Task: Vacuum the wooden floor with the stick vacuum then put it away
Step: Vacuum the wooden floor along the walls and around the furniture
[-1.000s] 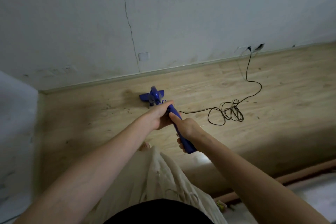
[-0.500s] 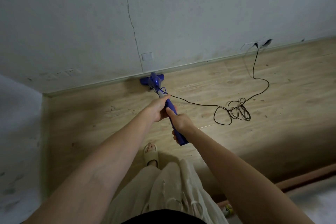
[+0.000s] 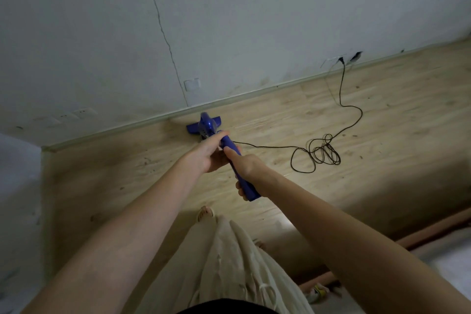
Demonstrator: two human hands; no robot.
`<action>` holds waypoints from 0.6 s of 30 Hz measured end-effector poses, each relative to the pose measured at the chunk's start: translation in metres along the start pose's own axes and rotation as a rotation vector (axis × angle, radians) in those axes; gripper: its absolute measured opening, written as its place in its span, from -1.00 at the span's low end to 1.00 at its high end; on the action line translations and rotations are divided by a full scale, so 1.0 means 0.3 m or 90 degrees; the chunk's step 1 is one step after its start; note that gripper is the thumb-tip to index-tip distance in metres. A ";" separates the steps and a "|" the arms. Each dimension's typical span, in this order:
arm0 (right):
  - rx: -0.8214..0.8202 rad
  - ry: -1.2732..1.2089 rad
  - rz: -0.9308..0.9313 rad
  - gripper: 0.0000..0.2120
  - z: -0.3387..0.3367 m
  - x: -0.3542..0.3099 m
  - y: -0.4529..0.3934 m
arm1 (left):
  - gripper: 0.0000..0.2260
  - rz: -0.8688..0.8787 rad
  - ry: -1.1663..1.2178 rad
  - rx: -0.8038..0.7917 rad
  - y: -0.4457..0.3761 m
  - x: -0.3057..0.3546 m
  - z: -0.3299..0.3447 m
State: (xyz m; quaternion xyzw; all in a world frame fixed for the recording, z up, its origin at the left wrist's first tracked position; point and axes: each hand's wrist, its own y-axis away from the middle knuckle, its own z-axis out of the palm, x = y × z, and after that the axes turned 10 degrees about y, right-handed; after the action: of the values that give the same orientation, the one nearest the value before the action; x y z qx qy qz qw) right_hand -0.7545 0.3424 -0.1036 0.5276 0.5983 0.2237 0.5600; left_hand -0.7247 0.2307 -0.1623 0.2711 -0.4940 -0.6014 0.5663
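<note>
Two hands grip the blue plastic stick vacuum (image 3: 235, 168) along its handle. The left hand (image 3: 210, 154) wraps its fingers round the upper shaft; the right hand (image 3: 248, 168) curls round the lower grip, nearer the body. The vacuum's long axis runs from the hands forward and slightly left, down to the blue suction head (image 3: 204, 126) on the pale wooden floor (image 3: 382, 122), just beside the skirting board (image 3: 114, 132). The left hand is the nearer to the head. The thin black power cord (image 3: 318, 153) trails right from the shaft into a loose coil, then to the wall socket (image 3: 341, 60). The next stroke probably follows this axis; the coil lies well apart from it.
</note>
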 end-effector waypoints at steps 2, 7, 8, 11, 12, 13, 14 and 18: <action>-0.015 -0.004 -0.003 -0.55 -0.015 0.013 0.026 | -0.68 -0.006 -0.033 -0.006 0.010 -0.007 0.004; -0.016 -0.013 -0.013 -0.53 -0.013 0.034 0.037 | -0.72 -0.023 -0.056 -0.028 0.017 -0.025 0.002; -0.012 -0.018 -0.016 -0.54 -0.012 0.029 0.029 | -0.72 -0.018 -0.048 -0.025 0.017 -0.020 0.004; 0.000 -0.019 -0.025 -0.53 0.000 0.011 -0.010 | -0.64 0.008 -0.026 0.001 -0.004 0.003 0.004; 0.006 -0.013 -0.026 -0.53 0.006 0.007 -0.027 | -0.64 0.012 -0.025 0.008 -0.010 0.011 0.003; 0.012 -0.008 -0.025 -0.52 0.013 0.005 -0.045 | -0.64 0.014 -0.026 0.014 -0.022 0.017 0.000; 0.017 -0.004 -0.021 -0.51 0.019 0.003 -0.062 | -0.65 0.012 -0.025 0.019 -0.031 0.024 -0.003; 0.023 -0.004 -0.004 -0.47 0.040 -0.006 -0.098 | -0.66 0.004 -0.038 0.024 -0.052 0.048 -0.015</action>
State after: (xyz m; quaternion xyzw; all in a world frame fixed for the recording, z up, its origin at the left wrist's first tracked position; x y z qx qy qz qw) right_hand -0.7551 0.3268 -0.1314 0.5367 0.6022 0.2094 0.5526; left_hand -0.7302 0.2136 -0.1747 0.2623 -0.5228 -0.5977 0.5483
